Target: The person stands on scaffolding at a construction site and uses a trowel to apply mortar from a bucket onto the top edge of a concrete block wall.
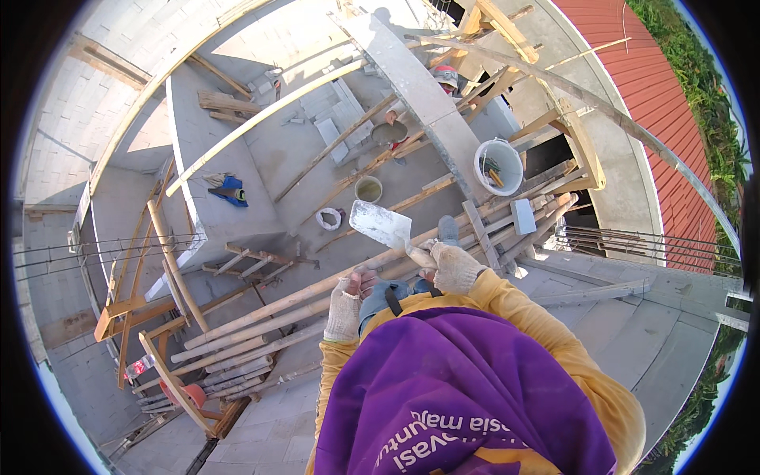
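Note:
My right hand (457, 269), in a white knit glove with bare fingertips, grips the wooden handle of a trowel (381, 225). Its broad, flat blade points forward and left, smeared with pale grey mortar. To the left, my left hand (348, 302) wears a matching glove and is held over the wooden poles (297, 294). Its fingers are loosely bent and apart, with nothing visible in them. Beyond my right hand, a white bucket (499, 168) with some tools inside stands by a long grey beam, and a pale block (522, 216) rests on the poles.
Below, another person in a helmet (446, 76) is partly hidden by the beam (419, 95); a hand touches a round mortar pan (388, 133). A pail (368, 188), an open sack (328, 218) and slanting timber props stand there. Metal roofing (633, 87) lies far right.

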`<state>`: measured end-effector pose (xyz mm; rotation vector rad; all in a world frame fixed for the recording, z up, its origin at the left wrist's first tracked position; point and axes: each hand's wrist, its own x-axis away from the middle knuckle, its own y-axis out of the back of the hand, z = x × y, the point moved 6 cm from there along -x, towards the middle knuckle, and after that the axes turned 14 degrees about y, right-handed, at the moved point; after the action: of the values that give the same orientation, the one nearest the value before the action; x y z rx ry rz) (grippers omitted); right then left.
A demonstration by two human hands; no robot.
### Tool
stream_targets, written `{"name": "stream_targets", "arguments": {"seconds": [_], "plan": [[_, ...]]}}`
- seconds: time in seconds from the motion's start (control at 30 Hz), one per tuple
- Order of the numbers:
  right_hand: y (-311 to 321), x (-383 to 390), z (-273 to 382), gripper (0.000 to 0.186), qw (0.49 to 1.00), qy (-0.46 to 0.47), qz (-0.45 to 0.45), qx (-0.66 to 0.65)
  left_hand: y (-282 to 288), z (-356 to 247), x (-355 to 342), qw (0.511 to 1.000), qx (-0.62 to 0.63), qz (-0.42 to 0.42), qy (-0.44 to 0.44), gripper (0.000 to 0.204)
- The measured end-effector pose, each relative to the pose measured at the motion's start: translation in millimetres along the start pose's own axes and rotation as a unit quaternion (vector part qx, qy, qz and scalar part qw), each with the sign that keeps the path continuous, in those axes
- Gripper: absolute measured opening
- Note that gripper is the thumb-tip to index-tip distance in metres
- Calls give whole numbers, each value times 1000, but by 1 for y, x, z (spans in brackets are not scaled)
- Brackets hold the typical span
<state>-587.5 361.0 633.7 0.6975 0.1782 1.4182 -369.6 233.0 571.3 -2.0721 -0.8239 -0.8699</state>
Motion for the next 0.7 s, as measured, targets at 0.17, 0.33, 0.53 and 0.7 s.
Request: {"name": "stream_targets", "arguments": {"seconds": [0.17,0.33,0.53,0.7], "plan": [[28,-32,8,48,984,93,148,-36,-119,5,-40,968,196,157,-28,67],[41,-23,-28,40,957,121,198,-175,-160,14,-44,933,358,40,-11,42],[100,-30,-105,25,985,59,162,18,-107,59,-26,877,409,-247,-56,32],[151,18,-256,26,988,-121,-10,94,-23,119,-5,826,456,-331,-18,28]]}}
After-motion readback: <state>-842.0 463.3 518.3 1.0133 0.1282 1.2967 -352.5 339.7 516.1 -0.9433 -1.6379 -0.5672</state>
